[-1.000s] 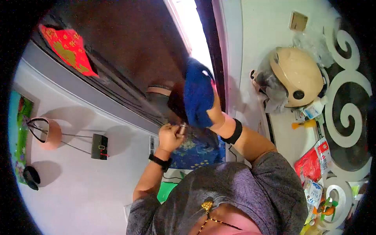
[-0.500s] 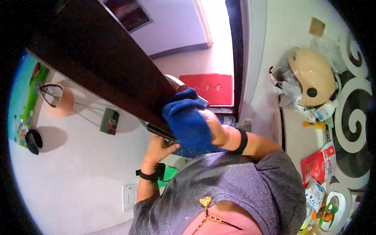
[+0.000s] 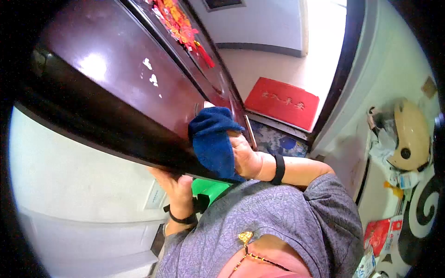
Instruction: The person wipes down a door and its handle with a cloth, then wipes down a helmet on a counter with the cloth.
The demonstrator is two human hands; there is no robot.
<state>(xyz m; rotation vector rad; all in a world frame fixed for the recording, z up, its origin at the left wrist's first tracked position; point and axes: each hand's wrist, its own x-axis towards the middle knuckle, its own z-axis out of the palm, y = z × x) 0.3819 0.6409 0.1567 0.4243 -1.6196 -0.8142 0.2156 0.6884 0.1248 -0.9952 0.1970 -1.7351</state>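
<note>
A dark blue cloth (image 3: 213, 146) is bunched in my right hand (image 3: 246, 156), fingers closed on it. It lies against the edge and face of the dark reddish-brown door (image 3: 123, 99). My left hand (image 3: 175, 184) holds the lower part of the door edge, thumb on the near side. Its other fingers are partly hidden by the door. Beside the cloth, a small pale part (image 3: 208, 105) shows on the door face, mostly covered.
Beyond the doorway lies a red doormat (image 3: 282, 103) with writing. Red and orange decoration (image 3: 178, 23) hangs on the door. A green object (image 3: 211, 187) is below the door edge. To the right are a beige helmet (image 3: 412, 134) and a red packet (image 3: 378, 234).
The door has swung so its glossy face now shows. The view has shifted, and the helmet sits farther right. Both hands stay at the door, the cloth still in my right hand.
</note>
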